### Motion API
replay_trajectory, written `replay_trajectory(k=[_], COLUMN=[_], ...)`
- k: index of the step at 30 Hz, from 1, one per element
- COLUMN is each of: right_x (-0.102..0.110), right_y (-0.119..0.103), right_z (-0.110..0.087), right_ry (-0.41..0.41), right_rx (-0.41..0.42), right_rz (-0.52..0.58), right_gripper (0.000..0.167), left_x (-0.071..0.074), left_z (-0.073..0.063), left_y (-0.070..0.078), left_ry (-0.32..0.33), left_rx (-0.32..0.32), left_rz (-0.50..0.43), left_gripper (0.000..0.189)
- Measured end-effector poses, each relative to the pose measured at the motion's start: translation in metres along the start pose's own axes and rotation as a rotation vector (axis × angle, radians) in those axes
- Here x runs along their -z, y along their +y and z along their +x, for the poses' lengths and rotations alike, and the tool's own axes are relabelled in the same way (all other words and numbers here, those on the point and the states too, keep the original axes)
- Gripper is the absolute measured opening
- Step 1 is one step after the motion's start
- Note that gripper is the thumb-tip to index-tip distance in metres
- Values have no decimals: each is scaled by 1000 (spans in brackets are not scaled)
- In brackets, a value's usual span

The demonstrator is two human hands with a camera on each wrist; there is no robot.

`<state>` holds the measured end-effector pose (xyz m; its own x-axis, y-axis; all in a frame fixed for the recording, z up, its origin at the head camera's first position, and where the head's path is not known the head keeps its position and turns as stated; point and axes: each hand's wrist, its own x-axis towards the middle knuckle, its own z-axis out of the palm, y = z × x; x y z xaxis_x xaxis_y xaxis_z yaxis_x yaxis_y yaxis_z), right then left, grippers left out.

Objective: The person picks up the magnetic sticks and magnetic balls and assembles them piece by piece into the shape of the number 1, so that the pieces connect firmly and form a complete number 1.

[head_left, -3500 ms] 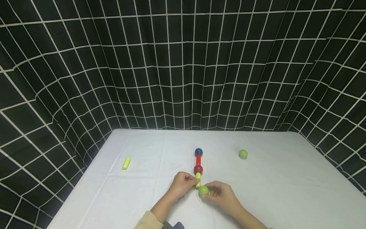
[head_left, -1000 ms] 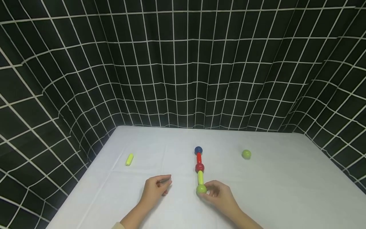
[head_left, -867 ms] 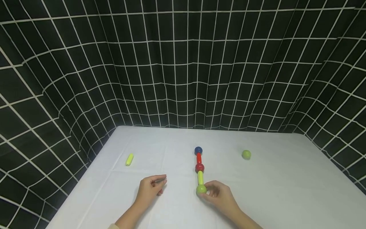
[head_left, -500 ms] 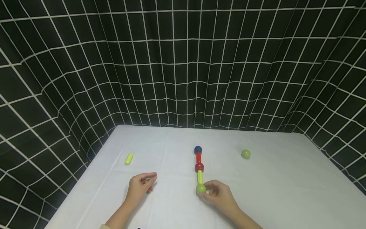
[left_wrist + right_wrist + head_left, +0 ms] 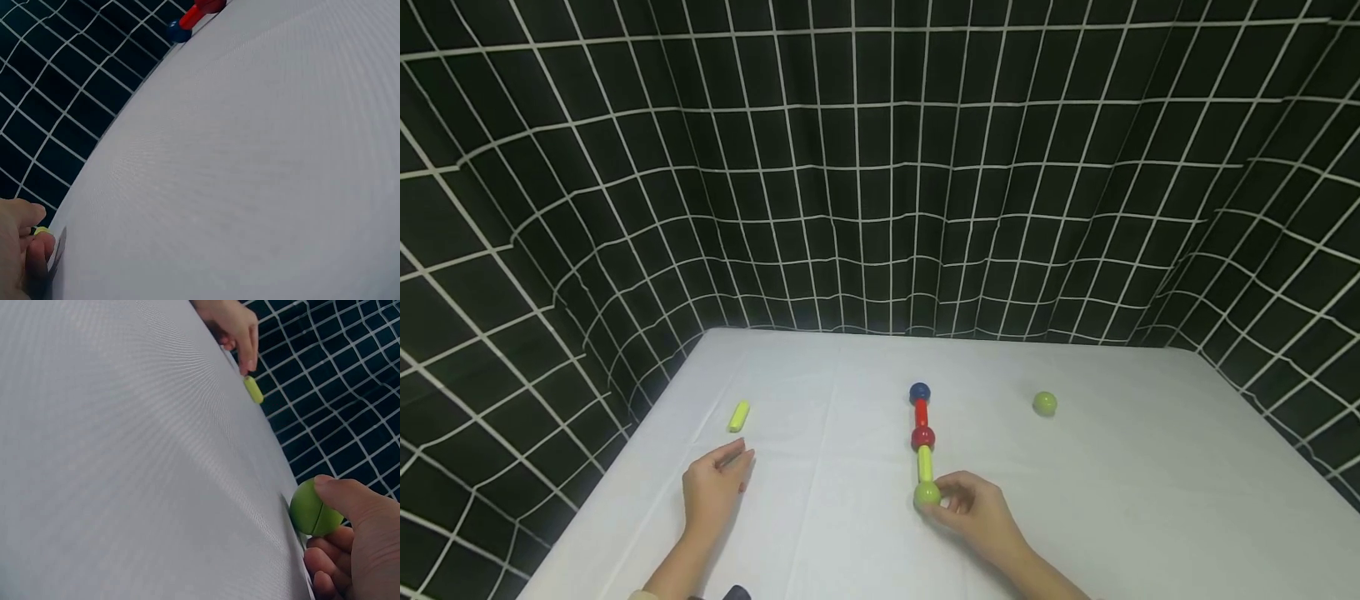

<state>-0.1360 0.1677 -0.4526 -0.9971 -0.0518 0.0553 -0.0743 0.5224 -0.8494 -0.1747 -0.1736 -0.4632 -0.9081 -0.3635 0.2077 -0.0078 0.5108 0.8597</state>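
While right fingers (image 5: 350,499) pinch 1 green ball (image 5: 305,510), left fingers (image 5: 248,347) gape near 1 yellow stick (image 5: 739,416).

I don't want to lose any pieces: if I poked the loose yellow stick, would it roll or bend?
The loose yellow stick would probably roll sideways, since it looks narrow and rounded. It likely wouldn't bend, because it lies straight with no crease showing. It might feel slippery, as its surface looks smooth.

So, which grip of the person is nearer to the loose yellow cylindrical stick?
Left. The left grip is just on the near side of the yellow stick; the right grip is well to its right, holding a smooth green ball.
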Motion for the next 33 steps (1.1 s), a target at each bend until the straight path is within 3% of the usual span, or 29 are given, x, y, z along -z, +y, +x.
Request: replay_trajectory(k=[5,10,23,33], right_x=[0,1,-1,0], right_y=[0,0,-1,0], right_z=[0,1,1,0], right_ry=[3,11,-11,0], right_rx=[-2,-1,-31,-6], right_rz=[-10,-15,2,-16], right_gripper=[39,38,39,39], left_x=[2,0,2,-3], left_z=[1,8,30,44], left_y=[-1,0,-7,-7], left_ry=[57,51,146,129], left_rx=[16,56,7,51], left_rz=[29,8,70,123], left_gripper=[45,53,49,48])
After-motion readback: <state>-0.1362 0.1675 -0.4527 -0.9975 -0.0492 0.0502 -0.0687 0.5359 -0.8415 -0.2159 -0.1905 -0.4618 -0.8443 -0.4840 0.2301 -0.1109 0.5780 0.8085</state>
